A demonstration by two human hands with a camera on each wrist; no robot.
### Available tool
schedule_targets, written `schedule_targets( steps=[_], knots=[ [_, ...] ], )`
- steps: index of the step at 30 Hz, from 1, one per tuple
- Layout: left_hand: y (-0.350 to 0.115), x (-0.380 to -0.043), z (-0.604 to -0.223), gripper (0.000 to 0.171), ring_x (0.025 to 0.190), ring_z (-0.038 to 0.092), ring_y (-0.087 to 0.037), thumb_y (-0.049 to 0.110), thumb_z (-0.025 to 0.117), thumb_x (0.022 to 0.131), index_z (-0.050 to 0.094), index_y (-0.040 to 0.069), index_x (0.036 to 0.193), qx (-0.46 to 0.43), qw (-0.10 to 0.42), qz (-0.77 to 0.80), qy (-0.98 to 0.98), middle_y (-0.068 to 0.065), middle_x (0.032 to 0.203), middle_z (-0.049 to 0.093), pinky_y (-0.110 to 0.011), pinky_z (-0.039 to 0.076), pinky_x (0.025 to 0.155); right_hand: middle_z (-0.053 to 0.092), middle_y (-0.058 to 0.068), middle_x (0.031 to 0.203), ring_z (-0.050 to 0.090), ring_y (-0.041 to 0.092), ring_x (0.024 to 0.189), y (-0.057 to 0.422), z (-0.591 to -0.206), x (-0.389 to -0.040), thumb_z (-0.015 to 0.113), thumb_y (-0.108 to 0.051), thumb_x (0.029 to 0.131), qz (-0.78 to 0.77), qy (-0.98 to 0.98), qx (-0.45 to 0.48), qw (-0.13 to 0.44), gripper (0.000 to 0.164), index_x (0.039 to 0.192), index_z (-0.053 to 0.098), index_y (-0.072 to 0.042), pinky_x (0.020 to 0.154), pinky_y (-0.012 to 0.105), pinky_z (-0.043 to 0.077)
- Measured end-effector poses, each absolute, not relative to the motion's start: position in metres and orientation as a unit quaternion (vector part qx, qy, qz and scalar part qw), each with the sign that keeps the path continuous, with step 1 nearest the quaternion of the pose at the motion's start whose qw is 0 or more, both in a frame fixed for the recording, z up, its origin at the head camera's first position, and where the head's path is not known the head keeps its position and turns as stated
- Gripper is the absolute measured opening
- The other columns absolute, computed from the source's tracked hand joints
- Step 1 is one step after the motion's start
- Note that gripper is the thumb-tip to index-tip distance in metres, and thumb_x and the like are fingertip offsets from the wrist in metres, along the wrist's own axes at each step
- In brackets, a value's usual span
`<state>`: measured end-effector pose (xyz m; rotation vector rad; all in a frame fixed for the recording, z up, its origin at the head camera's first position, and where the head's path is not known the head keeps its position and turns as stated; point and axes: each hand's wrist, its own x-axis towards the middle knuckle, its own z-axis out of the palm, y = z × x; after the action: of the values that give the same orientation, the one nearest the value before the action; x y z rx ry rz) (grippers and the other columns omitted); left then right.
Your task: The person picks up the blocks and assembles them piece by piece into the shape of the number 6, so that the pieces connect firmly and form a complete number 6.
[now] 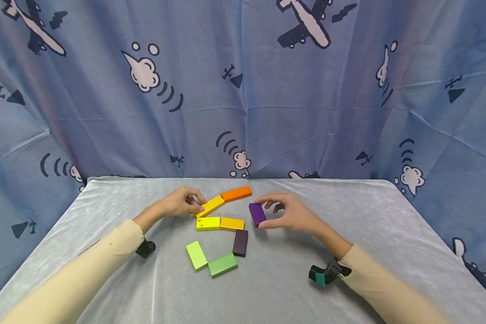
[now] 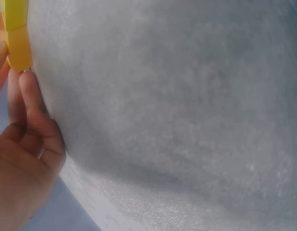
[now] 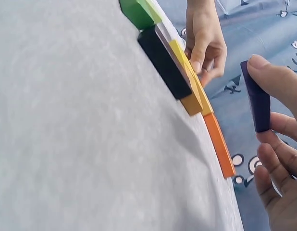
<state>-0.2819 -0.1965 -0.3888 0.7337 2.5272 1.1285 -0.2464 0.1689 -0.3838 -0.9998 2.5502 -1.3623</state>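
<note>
My left hand [image 1: 182, 201] pinches the near-left end of an amber-yellow block [image 1: 212, 206] between thumb and fingers. That block's far end meets an orange block [image 1: 236, 194]. To the right, my right hand [image 1: 289, 211] holds a purple block [image 1: 257, 214] by its ends, thumb at one and fingertips at the other; the right wrist view shows this purple block [image 3: 256, 98] raised off the table. Nearer me, a bright yellow block [image 1: 208, 223] lies end to end with a golden block [image 1: 232, 224]. A dark brown-purple block [image 1: 240, 243] adjoins the golden one.
Closer still, a green block [image 1: 222, 265] touches a lime block [image 1: 196, 256] at a corner. All lie on a grey-white cloth-covered table [image 1: 275, 288]. Behind it hangs a blue curtain [image 1: 210, 58] printed with planes. Each wrist wears a dark strap.
</note>
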Motion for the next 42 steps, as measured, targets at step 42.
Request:
schedule_targets(
  steps=[42],
  knots=[
    [-0.198, -0.283, -0.390, 0.017, 0.075, 0.066, -0.023, 0.004, 0.071, 0.095, 0.071, -0.003, 0.110, 0.265, 0.143, 0.408, 0.862, -0.008, 0.086, 0.073, -0.034, 0.047, 0.066, 0.066, -0.010, 0.112, 0.059, 0.026, 0.103, 0.069, -0.387, -0.234, 0.093, -0.028, 0.076, -0.451, 0.801, -0.386, 0.077, 0.054, 0.124, 0.071, -0.014, 0.080, 0.046, 0.052]
  ],
)
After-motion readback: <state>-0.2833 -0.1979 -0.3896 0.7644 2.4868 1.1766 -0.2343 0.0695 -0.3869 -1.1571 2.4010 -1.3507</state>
